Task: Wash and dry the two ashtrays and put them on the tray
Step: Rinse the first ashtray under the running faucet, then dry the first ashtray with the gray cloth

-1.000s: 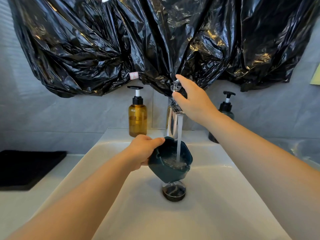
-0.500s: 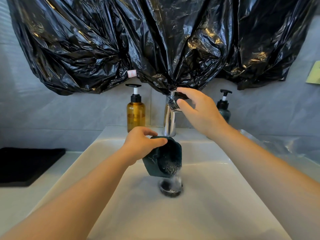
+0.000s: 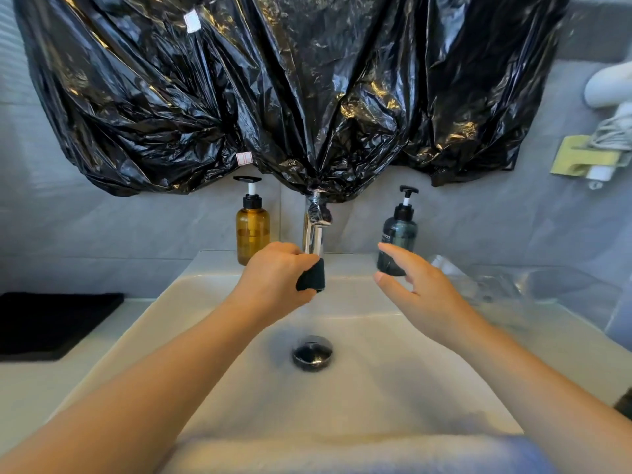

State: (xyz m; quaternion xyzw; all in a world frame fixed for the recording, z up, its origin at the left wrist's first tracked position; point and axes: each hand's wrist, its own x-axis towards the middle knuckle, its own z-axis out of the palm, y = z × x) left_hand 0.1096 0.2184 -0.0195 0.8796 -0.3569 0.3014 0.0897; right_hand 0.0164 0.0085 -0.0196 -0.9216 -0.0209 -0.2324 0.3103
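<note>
One ashtray (image 3: 313, 277), gripped in the curled fingers of the left hand (image 3: 273, 280) just in front of the tap (image 3: 313, 236), is tipped out. The water has stopped. Right of the tap, the right hand (image 3: 422, 295) has left the handle, fingers loosely spread, holding nothing. Rinsing looks done and drying likely follows.

Left hand (image 3: 273, 280) hides most of the ashtray (image 3: 313, 277); sink rim (image 3: 342, 451) blurred.

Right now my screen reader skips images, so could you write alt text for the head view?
Left hand grips a dark ashtray over a white sink, by the tap; the right hand hovers open beside it. An amber bottle and a dark bottle flank the tap, under black plastic sheeting.
</note>
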